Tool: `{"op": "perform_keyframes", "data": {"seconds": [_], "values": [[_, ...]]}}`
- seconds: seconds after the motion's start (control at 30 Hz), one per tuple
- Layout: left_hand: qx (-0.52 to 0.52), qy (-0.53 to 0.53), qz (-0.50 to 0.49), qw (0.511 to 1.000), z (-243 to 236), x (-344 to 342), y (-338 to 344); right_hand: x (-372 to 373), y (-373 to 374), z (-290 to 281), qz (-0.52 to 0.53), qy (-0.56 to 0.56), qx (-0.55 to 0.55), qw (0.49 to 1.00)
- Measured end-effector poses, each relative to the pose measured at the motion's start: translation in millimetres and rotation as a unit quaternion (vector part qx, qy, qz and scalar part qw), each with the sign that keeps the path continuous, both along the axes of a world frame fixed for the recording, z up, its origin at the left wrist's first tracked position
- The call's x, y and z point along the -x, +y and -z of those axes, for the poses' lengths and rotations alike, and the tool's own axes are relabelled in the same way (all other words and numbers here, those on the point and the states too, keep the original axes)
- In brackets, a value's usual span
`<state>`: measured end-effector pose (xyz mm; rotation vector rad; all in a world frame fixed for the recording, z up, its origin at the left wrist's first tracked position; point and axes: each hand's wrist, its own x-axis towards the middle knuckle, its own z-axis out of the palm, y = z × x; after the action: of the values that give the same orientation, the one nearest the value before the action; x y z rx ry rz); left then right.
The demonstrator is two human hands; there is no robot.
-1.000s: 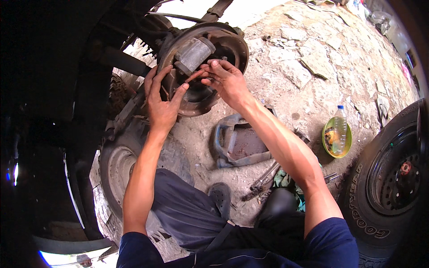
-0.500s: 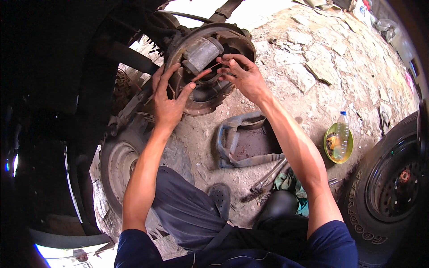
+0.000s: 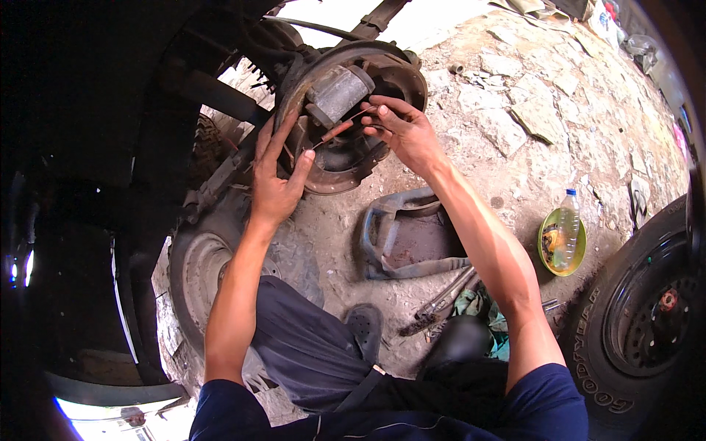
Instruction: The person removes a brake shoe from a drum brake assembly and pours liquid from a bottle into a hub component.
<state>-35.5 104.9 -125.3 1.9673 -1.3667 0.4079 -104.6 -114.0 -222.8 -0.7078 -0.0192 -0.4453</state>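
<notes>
A rusty round brake assembly [image 3: 323,176] with a grey metal block [image 3: 338,93] hangs at the top centre. My left hand [image 3: 279,180] grips the assembly's left side, thumb touching the lower end of a thin wire-like piece with a reddish middle, likely a spring [image 3: 337,131]. My right hand [image 3: 404,140] pinches the upper end of that piece, just below and right of the block, its fingers curled. The reddish piece lies slanted between the two hands, across the dark inside of the assembly.
An empty cut plastic container [image 3: 419,242] lies below. A green bowl [image 3: 548,257] holds a plastic bottle [image 3: 568,220]. Spare wheels stand at right [image 3: 632,309] and left [image 3: 198,261]. Tools [image 3: 441,301] and green cloth lie near my feet. Dark vehicle bodywork [image 3: 81,147] fills the left.
The view has shifted a little, so the assembly sits further right. My right hand's fingers have moved slightly along the thin piece, away from my left thumb.
</notes>
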Motion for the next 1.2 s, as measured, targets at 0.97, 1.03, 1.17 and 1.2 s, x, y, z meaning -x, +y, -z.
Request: {"op": "perform_keyframes", "data": {"seconds": [0.97,1.03,1.17,1.2], "values": [[-0.009,-0.048,-0.004,0.999,25,-13,-4,8,53,-34,-0.072,0.072,-0.049,0.994],[-0.005,-0.038,0.013,0.999,25,-15,-3,12,61,-38,-0.063,0.074,-0.068,0.993],[-0.003,-0.018,0.027,0.999,24,-20,-1,15,79,-46,-0.071,0.031,-0.117,0.990],[-0.001,-0.008,0.030,1.000,25,-20,-2,12,80,-42,-0.047,0.036,-0.105,0.993]]}}
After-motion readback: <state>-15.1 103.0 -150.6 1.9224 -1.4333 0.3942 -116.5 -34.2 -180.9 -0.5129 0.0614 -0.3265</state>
